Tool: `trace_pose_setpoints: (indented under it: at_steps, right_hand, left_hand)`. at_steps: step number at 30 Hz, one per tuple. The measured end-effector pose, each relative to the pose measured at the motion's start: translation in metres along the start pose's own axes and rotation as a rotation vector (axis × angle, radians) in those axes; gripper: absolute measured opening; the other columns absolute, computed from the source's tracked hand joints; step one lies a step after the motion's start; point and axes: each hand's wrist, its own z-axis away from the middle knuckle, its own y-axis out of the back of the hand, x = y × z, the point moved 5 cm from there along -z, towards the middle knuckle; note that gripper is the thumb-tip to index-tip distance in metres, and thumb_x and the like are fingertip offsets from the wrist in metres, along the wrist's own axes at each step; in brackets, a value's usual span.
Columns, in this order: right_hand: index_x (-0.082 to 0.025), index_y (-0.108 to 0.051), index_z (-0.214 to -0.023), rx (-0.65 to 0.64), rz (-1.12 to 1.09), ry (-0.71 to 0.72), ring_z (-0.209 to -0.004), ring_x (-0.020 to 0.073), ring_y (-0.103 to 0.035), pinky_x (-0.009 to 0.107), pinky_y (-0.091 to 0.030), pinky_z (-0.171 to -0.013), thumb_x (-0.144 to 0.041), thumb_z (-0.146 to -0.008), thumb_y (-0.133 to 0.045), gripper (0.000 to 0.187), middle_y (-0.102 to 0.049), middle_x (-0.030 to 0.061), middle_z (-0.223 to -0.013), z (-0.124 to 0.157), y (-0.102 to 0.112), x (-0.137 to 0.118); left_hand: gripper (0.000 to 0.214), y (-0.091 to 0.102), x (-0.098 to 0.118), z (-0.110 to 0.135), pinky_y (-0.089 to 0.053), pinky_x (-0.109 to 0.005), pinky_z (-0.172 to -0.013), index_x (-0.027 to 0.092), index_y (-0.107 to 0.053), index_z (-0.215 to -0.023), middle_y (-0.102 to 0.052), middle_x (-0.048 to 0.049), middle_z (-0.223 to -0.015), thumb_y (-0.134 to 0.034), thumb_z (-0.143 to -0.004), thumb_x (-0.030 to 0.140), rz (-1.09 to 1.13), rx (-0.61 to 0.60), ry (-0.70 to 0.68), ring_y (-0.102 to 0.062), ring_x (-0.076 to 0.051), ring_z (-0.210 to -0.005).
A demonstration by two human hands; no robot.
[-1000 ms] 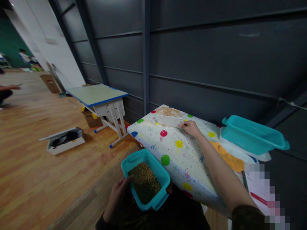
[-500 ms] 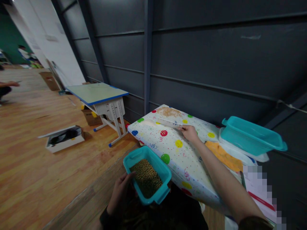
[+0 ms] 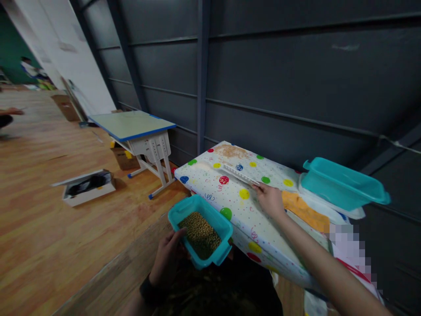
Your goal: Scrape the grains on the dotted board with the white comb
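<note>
My left hand (image 3: 169,250) grips the near left rim of a teal plastic container (image 3: 219,221), held beside the table's front edge. Yellowish beans (image 3: 200,232) that look like soybeans lie in it. My right hand (image 3: 270,199) is closed on one end of a long, thin white strip (image 3: 241,174) with notches or holes along it; its exact kind is unclear. The strip is low over the dotted tablecloth (image 3: 237,210). Beyond its far end, a patch of small tan grains (image 3: 232,151) is spread near the table's back corner.
At the table's right stand a larger teal bin (image 3: 342,184) and an orange cloth (image 3: 304,208). A school desk (image 3: 134,125) is to the left, with an open white box (image 3: 88,188) on the floor. A dark panelled wall (image 3: 279,79) runs behind. People are far left.
My right hand has drawn back toward me and a little right, bringing the white strip with it. The strip now slants more. My left hand still holds the container, nearly unmoved.
</note>
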Motion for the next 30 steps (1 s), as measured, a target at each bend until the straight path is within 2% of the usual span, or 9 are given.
trace_pose_setpoints:
  at_steps: [3,7,11,13,17,22,25,28,30]
  right_hand:
    - [-0.023,-0.088,-0.124,0.005,0.09,-0.058,-0.085,0.0332,-0.081,0.038,-0.055,-0.077,-0.037,-0.104,-0.057,0.039,-0.087,0.0168,-0.105,0.02,0.004,0.007]
    - [-0.024,-0.089,-0.12,-0.046,0.01,-0.044,-0.076,0.0321,-0.079,0.038,-0.054,-0.073,-0.039,-0.104,-0.056,0.04,-0.087,0.0143,-0.095,0.04,0.007,0.01]
    - [-0.024,-0.09,-0.116,0.038,-0.003,-0.061,-0.074,0.033,-0.078,0.038,-0.052,-0.07,-0.045,-0.104,-0.053,0.044,-0.086,0.0147,-0.087,0.045,0.026,0.014]
    - [-0.022,-0.09,-0.111,0.067,0.073,-0.091,-0.075,0.0351,-0.078,0.039,-0.049,-0.069,-0.043,-0.104,-0.051,0.045,-0.085,0.0176,-0.087,0.046,0.036,0.019]
    - [-0.022,-0.087,-0.094,0.022,0.22,-0.146,-0.072,0.0353,-0.077,0.038,-0.045,-0.066,-0.042,-0.103,-0.054,0.04,-0.083,0.0201,-0.082,0.058,0.04,0.024]
    - [-0.026,-0.075,-0.068,0.017,0.091,-0.162,-0.064,0.0315,-0.073,0.037,-0.045,-0.065,-0.045,-0.104,-0.053,0.046,-0.078,0.0154,-0.067,0.075,0.042,0.027]
    - [-0.023,-0.076,-0.073,0.111,0.124,-0.211,-0.063,0.0303,-0.072,0.036,-0.043,-0.062,-0.045,-0.105,-0.05,0.047,-0.078,0.0142,-0.068,0.08,0.059,0.035]
    - [-0.016,-0.082,-0.085,0.18,0.363,-0.226,-0.063,0.0293,-0.07,0.035,-0.037,-0.061,-0.042,-0.103,-0.052,0.043,-0.079,0.0163,-0.072,0.094,0.075,0.037]
    - [-0.014,-0.083,-0.088,0.186,0.463,-0.197,-0.063,0.028,-0.07,0.035,-0.035,-0.061,-0.037,-0.102,-0.053,0.04,-0.078,0.0171,-0.072,0.107,0.075,0.033]
  left_hand:
    - [0.053,-0.006,0.01,0.006,-0.046,-0.026,-0.039,0.02,-0.066,-0.065,-0.057,0.0066,-0.046,-0.1,-0.059,0.06,0.017,0.008,-0.01,-0.054,-0.013,-0.039]
    - [0.05,-0.013,0.016,0.01,-0.047,-0.026,-0.04,0.02,-0.067,-0.065,-0.059,0.0053,-0.047,-0.101,-0.061,0.057,0.002,-0.019,-0.007,-0.056,-0.014,-0.039]
    - [0.049,-0.012,0.011,0.007,-0.047,-0.026,-0.041,0.019,-0.069,-0.066,-0.06,0.005,-0.047,-0.1,-0.065,0.057,0.021,-0.033,-0.022,-0.057,-0.014,-0.039]
    - [0.051,-0.011,0.005,0.005,-0.047,-0.026,-0.042,0.019,-0.068,-0.065,-0.06,0.0044,-0.047,-0.101,-0.064,0.059,0.025,-0.04,-0.016,-0.057,-0.014,-0.04]
    - [0.052,-0.01,-0.005,0.002,-0.048,-0.026,-0.043,0.019,-0.069,-0.07,-0.061,0.0041,-0.048,-0.102,-0.064,0.059,0.034,-0.051,0.011,-0.058,-0.014,-0.041]
    - [0.056,-0.013,-0.013,0.006,-0.052,-0.028,-0.044,0.019,-0.068,-0.071,-0.061,0.0046,-0.048,-0.104,-0.06,0.061,0.047,-0.071,0.04,-0.057,-0.014,-0.041]
    - [0.059,-0.016,-0.011,0.012,-0.05,-0.027,-0.041,0.019,-0.068,-0.069,-0.063,0.0035,-0.049,-0.105,-0.055,0.063,0.029,-0.065,0.054,-0.058,-0.015,-0.041]
    - [0.061,-0.019,-0.006,0.019,-0.053,-0.027,-0.044,0.018,-0.072,-0.072,-0.065,0.0028,-0.051,-0.106,-0.053,0.064,0.001,-0.081,0.069,-0.06,-0.015,-0.043]
    - [0.061,-0.022,-0.005,0.021,-0.053,-0.027,-0.045,0.018,-0.073,-0.073,-0.066,0.0026,-0.052,-0.106,-0.052,0.064,-0.01,-0.088,0.083,-0.06,-0.014,-0.044]
